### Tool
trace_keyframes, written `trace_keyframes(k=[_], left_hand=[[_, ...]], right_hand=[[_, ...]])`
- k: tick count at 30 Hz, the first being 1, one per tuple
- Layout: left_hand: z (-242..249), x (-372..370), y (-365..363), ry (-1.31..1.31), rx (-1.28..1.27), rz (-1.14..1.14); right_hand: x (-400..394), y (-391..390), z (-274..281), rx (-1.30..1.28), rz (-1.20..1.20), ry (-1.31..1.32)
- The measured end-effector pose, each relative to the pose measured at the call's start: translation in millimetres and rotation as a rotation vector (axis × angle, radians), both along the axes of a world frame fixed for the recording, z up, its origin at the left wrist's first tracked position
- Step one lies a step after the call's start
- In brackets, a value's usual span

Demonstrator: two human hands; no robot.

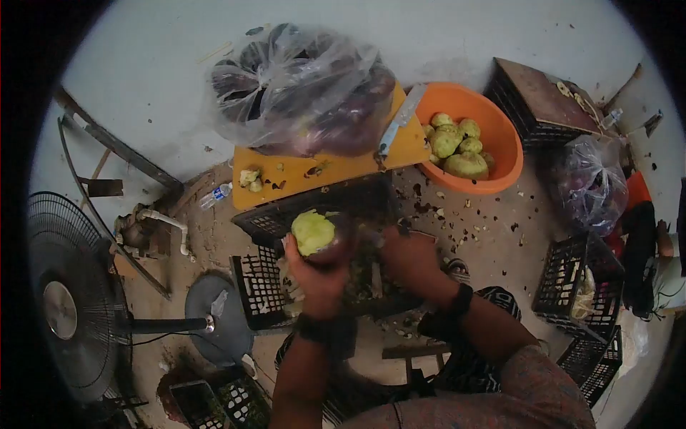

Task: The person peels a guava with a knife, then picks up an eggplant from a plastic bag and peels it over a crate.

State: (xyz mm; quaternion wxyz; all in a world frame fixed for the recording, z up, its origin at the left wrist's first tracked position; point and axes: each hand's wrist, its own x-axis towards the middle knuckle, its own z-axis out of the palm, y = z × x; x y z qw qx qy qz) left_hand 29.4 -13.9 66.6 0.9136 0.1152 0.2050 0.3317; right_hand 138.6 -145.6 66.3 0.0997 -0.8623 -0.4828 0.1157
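My left hand holds a round, dark purple vegetable whose left end is peeled to pale green. It is over a black crate with scraps inside. To its right, my right hand is closed and blurred; what it grips, if anything, I cannot make out. A yellow-orange board behind the crate bears a big clear bag of purple vegetables, a few pale pieces and a wide-bladed knife.
An orange basin of peeled green vegetables stands behind right. Further right are another filled bag and black crates. A large fan stands at left, and a plastic bottle lies near the board. Scraps litter the floor.
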Motion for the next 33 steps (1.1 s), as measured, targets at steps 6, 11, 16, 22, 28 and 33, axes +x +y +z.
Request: trace_keyframes(k=[6,11,16,22,28,33], left_hand=[[-11.2,7.9,3.2,-0.015,-0.007,0.002],[-14.3,9.7,10.2,-0.063,0.005,0.034],[-20.7,5.6,36.1,0.041,0.150,0.236],[-6.9,-0.5,36.3,0.076,-0.004,0.189],[-31.2,8.1,22.0,-0.122,0.024,-0.060],[-34.3,5.5,14.8,-0.488,0.080,-0.280]], right_hand=[[-7.4,3.4,-4.8,0.020,-0.044,0.081],[-4.9,-2.9,12.0,0.027,-0.035,0.158],[2.9,-14.0,9.0,-0.027,0.014,0.088],[8.2,-14.4,21.6,0.262,-0.163,0.193],[-10.7,1.2,22.7,0.579,-0.068,0.405],[-17.5,9.0,25.6,0.622,-0.109,0.451]])
